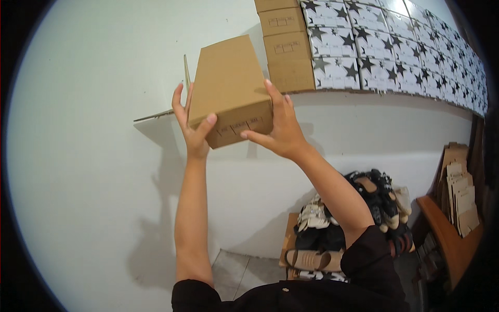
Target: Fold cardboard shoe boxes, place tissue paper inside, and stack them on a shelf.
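A closed brown cardboard shoebox (pixel 231 78) is held up in front of the white wall, its printed short end toward me. My left hand (pixel 195 125) grips its left side, the thumb on the near left corner and the fingers partly behind it. On the right side, my right hand (pixel 280 122) clasps it, with the thumb across the lower part of the printed end. Both arms are stretched upward. Just right of the box stands a stack of similar brown boxes (pixel 289 75) on the shelf. The underside of the held box is hidden.
White boxes with black stars (pixel 377 44) fill the high shelf to the right. Behind my left hand a thin bracket (pixel 153 116) juts from the wall. Below lie piled shoes (pixel 358 208), and flat cardboard pieces (pixel 460 197) lean on a wooden table (pixel 452 249).
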### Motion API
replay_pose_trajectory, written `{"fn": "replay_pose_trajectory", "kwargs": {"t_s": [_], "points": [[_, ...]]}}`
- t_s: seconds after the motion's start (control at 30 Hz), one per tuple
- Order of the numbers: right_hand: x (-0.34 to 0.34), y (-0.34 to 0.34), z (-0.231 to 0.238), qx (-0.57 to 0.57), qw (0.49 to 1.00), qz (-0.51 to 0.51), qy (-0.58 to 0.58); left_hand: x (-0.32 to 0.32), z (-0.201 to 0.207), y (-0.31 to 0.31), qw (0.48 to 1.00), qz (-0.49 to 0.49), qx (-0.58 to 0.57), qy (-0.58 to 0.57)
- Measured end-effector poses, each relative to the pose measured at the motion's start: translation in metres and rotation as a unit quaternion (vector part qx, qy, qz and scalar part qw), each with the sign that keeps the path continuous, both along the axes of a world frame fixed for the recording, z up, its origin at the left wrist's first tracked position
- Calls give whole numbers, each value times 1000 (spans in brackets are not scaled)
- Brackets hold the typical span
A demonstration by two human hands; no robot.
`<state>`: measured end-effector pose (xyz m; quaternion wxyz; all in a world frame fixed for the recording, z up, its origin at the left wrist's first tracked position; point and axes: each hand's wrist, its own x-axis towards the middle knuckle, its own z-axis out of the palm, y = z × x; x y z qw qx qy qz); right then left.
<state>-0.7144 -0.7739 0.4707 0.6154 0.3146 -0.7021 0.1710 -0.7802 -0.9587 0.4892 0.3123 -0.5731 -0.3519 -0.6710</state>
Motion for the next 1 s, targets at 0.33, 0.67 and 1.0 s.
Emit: {"fn": "replay_pose_trajectory", "kwargs": {"t_s": [0.33,0.67,1.0], "points": [[-104,48,47,39,978,-203,20,-121,48,58,917,375,-73,-115],[-137,50,28,28,950,-309,20,-167,66,75,750,572,-320,-82],[-104,43,6,-29,934,-353,40,-156,53,64,798,565,-210,-11]]}}
